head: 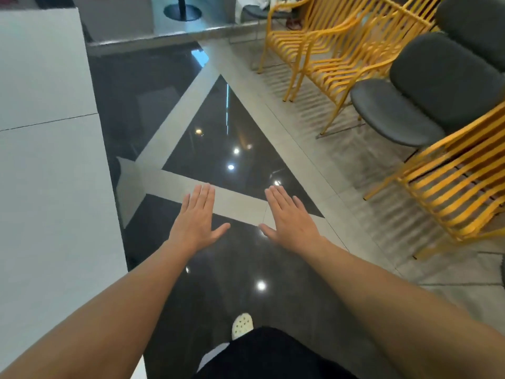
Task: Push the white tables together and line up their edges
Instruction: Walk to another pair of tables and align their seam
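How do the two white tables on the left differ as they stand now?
The near white table fills most of the left side; the far white table shows less and runs out of the frame's top. A thin dark seam parts them. Both tops are bare, their right edges roughly in line.

The dark floor tiles (218,138) in the middle of the frame are super glossy, polished stone look, mirroring the ceiling lights as bright dots. The pale floor tiles (314,138) toward the right are duller, more of a satin finish. Along the left edge, the white tabletop (49,187) looks smooth and matt, no glare on it, with a thin dark seam (49,123) across it. Upper right, the yellow slatted chairs (328,50) look like painted metal, slightly shiny. The grey seat pads (396,113) next to them look like matt fabric, soft. Bottom centre, a white perforated shoe (241,324) looks like foam or rubbery plastic.
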The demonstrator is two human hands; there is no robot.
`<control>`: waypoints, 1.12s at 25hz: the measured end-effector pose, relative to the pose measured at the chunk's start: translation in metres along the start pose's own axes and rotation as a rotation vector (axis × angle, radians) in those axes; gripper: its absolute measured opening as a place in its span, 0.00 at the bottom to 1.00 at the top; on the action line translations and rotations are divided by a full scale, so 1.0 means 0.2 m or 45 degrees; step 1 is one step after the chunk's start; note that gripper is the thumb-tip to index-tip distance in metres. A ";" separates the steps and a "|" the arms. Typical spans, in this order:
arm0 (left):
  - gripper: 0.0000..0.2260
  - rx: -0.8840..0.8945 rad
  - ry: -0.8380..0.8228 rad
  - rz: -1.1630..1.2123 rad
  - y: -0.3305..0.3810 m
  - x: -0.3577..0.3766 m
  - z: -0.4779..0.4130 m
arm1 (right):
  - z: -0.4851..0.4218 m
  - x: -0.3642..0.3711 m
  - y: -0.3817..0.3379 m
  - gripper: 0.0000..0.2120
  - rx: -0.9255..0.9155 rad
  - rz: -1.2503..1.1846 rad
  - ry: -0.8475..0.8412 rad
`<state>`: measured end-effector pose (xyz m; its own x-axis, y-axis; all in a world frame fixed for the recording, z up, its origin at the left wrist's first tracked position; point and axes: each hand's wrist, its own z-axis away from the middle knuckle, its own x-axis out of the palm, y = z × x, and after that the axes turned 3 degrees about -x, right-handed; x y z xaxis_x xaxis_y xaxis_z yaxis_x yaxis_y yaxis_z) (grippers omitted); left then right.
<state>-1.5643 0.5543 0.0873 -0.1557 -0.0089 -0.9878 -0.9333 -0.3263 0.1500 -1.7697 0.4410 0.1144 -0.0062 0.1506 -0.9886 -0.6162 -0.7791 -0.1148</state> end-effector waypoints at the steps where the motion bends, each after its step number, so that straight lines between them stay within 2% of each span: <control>1: 0.42 -0.039 0.011 -0.004 -0.03 -0.02 -0.09 | -0.14 -0.03 0.04 0.38 -0.037 0.016 -0.002; 7: 0.40 -0.328 0.069 0.004 -0.22 -0.09 -0.57 | -0.93 -0.10 0.15 0.37 -0.328 0.022 -0.021; 14: 0.40 -0.819 0.153 0.023 -0.50 -0.15 -1.09 | -1.97 -0.21 0.15 0.37 -0.790 0.080 -0.091; 21: 0.39 -1.267 0.176 0.110 -0.77 -0.16 -1.38 | -2.72 -0.23 -0.15 0.37 -1.210 0.119 -0.182; 28: 0.39 -1.546 0.174 0.087 -1.29 -0.15 -1.66 | -3.36 -0.07 -0.58 0.37 -1.512 0.202 -0.216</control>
<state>-1.2111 0.3243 0.0632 -0.0887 -0.1359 -0.9867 -0.0046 -0.9906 0.1369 -1.1698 0.1205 0.0760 -0.1745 0.0110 -0.9846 0.5076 -0.8558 -0.0995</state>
